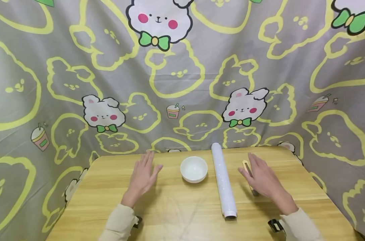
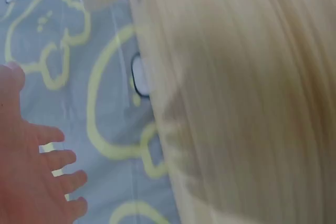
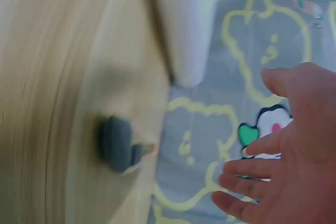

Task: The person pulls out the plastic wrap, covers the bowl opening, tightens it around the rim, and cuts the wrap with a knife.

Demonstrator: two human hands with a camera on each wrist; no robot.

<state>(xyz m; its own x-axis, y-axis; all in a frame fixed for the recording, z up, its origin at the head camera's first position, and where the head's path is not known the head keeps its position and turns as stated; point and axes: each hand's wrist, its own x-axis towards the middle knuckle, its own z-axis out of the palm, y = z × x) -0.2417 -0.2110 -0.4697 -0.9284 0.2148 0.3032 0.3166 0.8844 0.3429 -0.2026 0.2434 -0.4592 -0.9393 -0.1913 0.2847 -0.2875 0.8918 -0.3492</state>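
Observation:
My left hand [image 1: 142,174] hovers over the table's left part, fingers extended and thumb apart, holding nothing. To its right sits a white bowl [image 1: 194,170], upright; its edge shows at the top of the left wrist view. A long roll of clear plastic wrap [image 1: 224,182] lies lengthwise just right of the bowl. Beyond the roll, a yellow utility knife [image 1: 254,192] with a dark end lies on the tabletop, partly covered by my right hand [image 1: 263,176] in the head view. The right wrist view has that hand's fingers spread and empty, apart from the knife [image 3: 116,144].
The wooden table [image 1: 170,214] ends at a grey curtain [image 1: 182,83] with cartoon animals, which hangs behind it and along both sides. Dark straps [image 1: 275,225] show by the cuffs of both light sleeves [image 1: 117,222].

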